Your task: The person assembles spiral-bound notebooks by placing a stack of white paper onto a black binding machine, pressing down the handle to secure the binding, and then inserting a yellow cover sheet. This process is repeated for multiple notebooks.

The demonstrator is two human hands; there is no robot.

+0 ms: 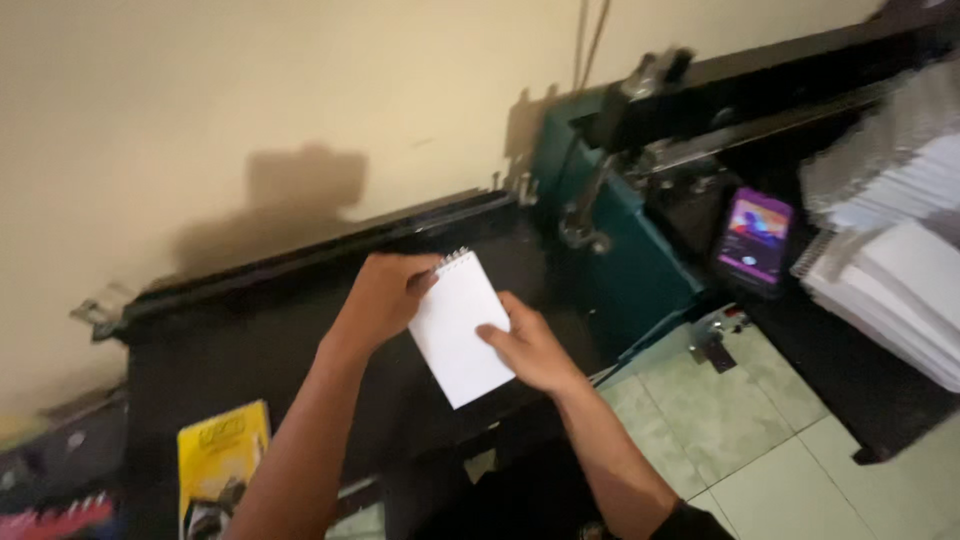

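A small white spiral-bound notepad [458,325] is held between both hands above a black work surface [250,330]. My left hand [385,296] grips its upper left edge near the wire spiral. Its lower right side is pinched by my right hand [530,345], with fingers lying on the blank page. The pad is tilted, spiral end pointing away from me.
A teal and black machine [620,210] with a lever stands to the right. A lit phone [753,240] leans beside it. Stacks of white spiral-bound pads [900,250] fill the far right. A yellow package [222,462] lies at lower left. Pale floor tiles [770,450] show below.
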